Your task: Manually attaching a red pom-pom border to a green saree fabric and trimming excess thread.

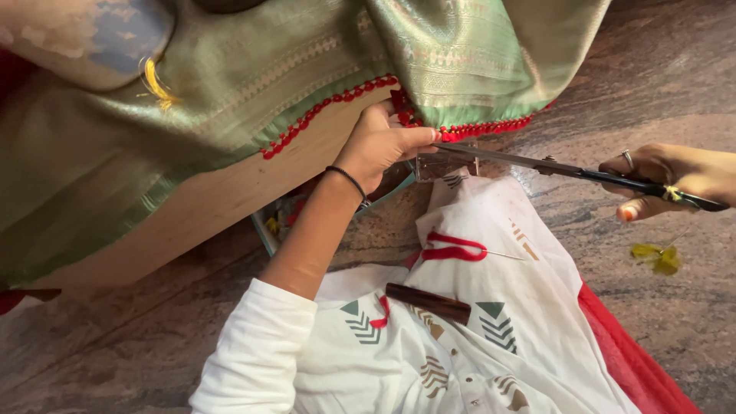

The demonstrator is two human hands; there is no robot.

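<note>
Over at 10 o'clock there's a big green silk cloth point(253, 84) draped over a pale wooden board point(230, 199), with a red bobble trim point(330, 103) running along its hem toward 1 o'clock. Near the middle, the left hand point(381, 146) has its grip closed on the hem, pinching the trim right where it bunches up; there's a black band on that wrist. Just below that hand, a small clear box point(441, 162) sits on the floor, partly hidden. At 6 o'clock the lap is covered in white printed cloth point(491, 307), with a loop of red thread point(454, 247) on a needle lying on it and a dark brown stick point(428, 301) close by. At 3 o'clock the right hand point(663, 176) is wrapped around the black handles of long scissors point(537, 162), blades pointing at the pinched trim. Can't tell if the blades are touching it. A yellow scrap point(658, 257) lies on the stone floor point(675, 69) under that hand.
</note>
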